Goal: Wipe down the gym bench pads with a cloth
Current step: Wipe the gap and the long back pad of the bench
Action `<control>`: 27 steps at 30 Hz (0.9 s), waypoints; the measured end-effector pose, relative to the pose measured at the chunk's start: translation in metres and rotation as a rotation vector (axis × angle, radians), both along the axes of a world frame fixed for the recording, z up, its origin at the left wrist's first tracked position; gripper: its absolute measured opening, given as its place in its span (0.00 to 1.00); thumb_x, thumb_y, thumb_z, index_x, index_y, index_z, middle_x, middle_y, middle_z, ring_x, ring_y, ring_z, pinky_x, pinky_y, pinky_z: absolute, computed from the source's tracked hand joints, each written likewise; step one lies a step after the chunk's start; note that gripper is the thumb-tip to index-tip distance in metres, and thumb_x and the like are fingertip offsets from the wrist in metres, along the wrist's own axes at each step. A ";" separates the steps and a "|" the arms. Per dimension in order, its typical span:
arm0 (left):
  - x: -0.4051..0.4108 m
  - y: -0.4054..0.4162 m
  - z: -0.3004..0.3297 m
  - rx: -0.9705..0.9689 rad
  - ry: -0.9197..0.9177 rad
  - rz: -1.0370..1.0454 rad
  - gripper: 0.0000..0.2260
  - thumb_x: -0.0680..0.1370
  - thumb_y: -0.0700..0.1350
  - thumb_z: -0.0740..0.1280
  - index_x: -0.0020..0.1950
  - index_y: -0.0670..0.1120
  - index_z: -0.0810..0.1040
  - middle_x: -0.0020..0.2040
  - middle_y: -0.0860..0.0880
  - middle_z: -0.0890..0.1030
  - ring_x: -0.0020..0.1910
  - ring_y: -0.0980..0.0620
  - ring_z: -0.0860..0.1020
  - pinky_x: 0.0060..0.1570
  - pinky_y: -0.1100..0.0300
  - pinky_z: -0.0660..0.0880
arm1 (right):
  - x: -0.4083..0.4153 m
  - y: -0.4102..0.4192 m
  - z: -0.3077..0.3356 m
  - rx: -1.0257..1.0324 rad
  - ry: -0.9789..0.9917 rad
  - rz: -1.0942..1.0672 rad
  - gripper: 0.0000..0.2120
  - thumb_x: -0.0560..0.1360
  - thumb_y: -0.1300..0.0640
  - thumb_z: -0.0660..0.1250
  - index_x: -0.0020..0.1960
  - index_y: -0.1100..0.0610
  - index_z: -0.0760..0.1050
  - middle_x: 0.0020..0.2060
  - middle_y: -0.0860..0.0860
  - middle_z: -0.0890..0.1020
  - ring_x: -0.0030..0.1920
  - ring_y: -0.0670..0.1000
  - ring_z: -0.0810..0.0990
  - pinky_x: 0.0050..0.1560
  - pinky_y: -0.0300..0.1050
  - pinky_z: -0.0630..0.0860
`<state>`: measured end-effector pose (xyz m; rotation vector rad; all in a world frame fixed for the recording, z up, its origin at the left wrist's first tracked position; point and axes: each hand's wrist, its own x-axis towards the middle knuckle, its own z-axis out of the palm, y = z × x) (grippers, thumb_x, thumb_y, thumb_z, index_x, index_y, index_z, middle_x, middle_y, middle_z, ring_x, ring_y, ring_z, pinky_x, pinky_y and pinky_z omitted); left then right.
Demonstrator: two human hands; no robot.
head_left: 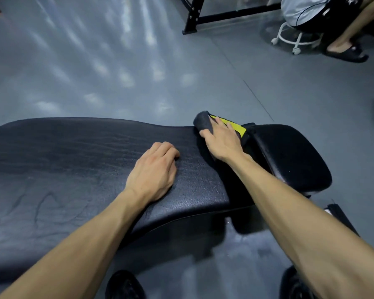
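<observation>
A long black back pad (78,160) of a gym bench runs from the left edge to the middle. A smaller black seat pad (294,156) adjoins it on the right, with a yellow-marked joint (238,127) between them. My right hand (222,141) presses a dark grey cloth (202,121) onto the far right end of the back pad, next to the yellow joint, fingers spread over it. My left hand (153,171) rests on the back pad with its fingers curled under, holding nothing.
Grey floor (117,61) surrounds the bench. A black equipment frame (192,20) stands at the back. A person sits on a white wheeled stool (296,37) at the top right, one foot in a black slipper (348,53). My shoes (123,285) show at the bottom.
</observation>
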<state>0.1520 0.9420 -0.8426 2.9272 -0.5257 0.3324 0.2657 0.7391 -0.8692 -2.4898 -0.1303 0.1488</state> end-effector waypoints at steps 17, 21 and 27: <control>0.006 -0.002 -0.003 0.177 -0.081 0.046 0.06 0.74 0.42 0.63 0.50 0.45 0.73 0.48 0.45 0.74 0.45 0.41 0.71 0.43 0.47 0.69 | -0.121 -0.081 -0.002 0.187 0.015 -0.103 0.35 0.73 0.43 0.58 0.79 0.49 0.62 0.79 0.46 0.64 0.80 0.54 0.56 0.78 0.52 0.55; 0.007 -0.014 0.008 0.358 0.033 0.078 0.09 0.73 0.38 0.68 0.52 0.44 0.73 0.49 0.44 0.74 0.48 0.41 0.73 0.42 0.47 0.71 | -0.175 -0.082 0.001 0.373 0.067 -0.095 0.29 0.73 0.43 0.58 0.73 0.44 0.71 0.73 0.47 0.73 0.76 0.53 0.64 0.76 0.54 0.59; -0.009 -0.035 0.059 0.449 0.337 0.016 0.08 0.83 0.50 0.60 0.58 0.50 0.73 0.59 0.51 0.75 0.60 0.46 0.76 0.51 0.50 0.76 | -0.205 -0.124 0.044 0.749 0.232 -0.469 0.14 0.74 0.46 0.64 0.40 0.54 0.83 0.38 0.50 0.86 0.48 0.55 0.83 0.54 0.51 0.76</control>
